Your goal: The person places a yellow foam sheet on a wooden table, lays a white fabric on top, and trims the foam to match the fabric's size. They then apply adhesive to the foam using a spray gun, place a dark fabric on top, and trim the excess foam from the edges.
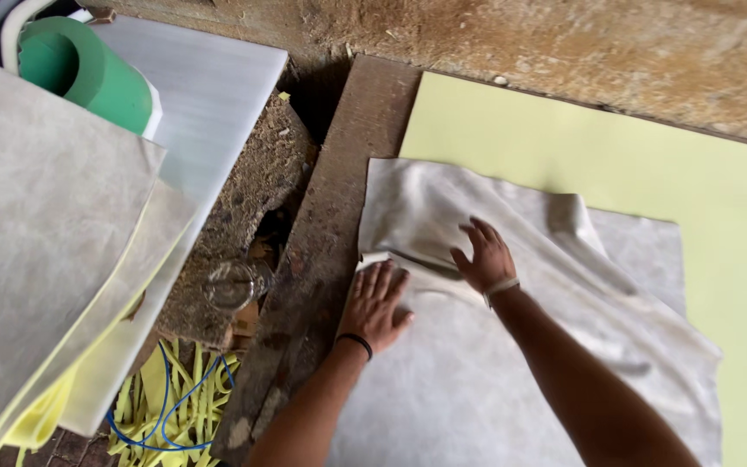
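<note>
A grey-white sheet of thin fabric (512, 363) lies over a pale yellow-green foam board (616, 156), its upper part creased and folded over. My left hand (375, 303) presses flat on the fabric near its left edge, fingers together, a black band on the wrist. My right hand (484, 256) rests palm down just above and to the right of it, fingers spread on the folded part, a light band on the wrist. Neither hand grips anything.
A worn wooden plank (322, 242) runs along the fabric's left edge. Stacked grey and white sheets (54, 233) and a green roll (79, 69) sit at the left. Yellow foam scraps with a blue cord (170, 406) lie below. A rough sandy wall (564, 43) is behind.
</note>
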